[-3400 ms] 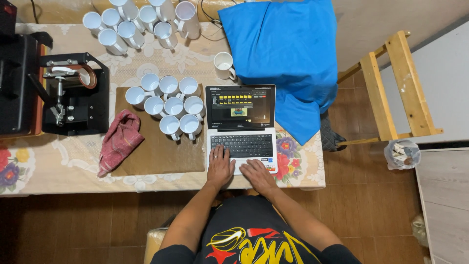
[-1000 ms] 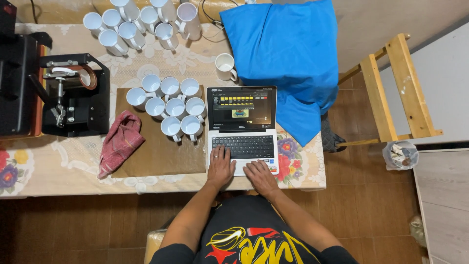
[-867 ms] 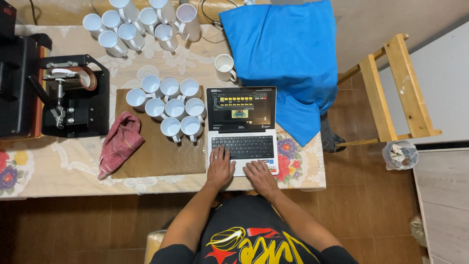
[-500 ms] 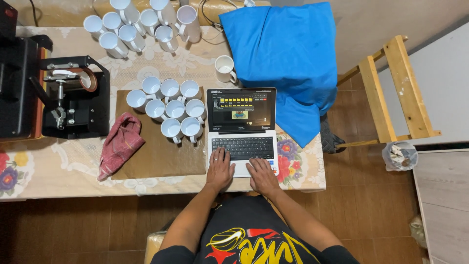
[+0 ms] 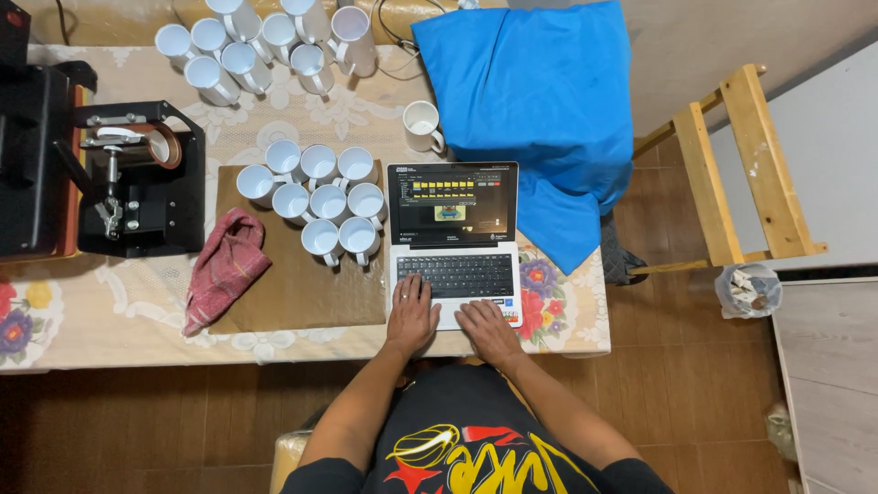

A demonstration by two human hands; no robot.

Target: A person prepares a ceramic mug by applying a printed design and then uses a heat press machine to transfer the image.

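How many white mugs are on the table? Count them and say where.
19. Nine white mugs cluster on the brown mat left of the laptop; one mug stands alone behind it; nine more sit at the far edge, where others may be cropped.

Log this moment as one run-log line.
left hand: flat on laptop keyboard edge | right hand: on palm rest | white mugs: clustered left of laptop | red cloth: beside mugs

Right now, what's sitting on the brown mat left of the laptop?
Eight white mugs stand clustered at the far right of the mat, open ends up. A red cloth overlaps its left edge. The table surface under the mat is covered and can't be seen.
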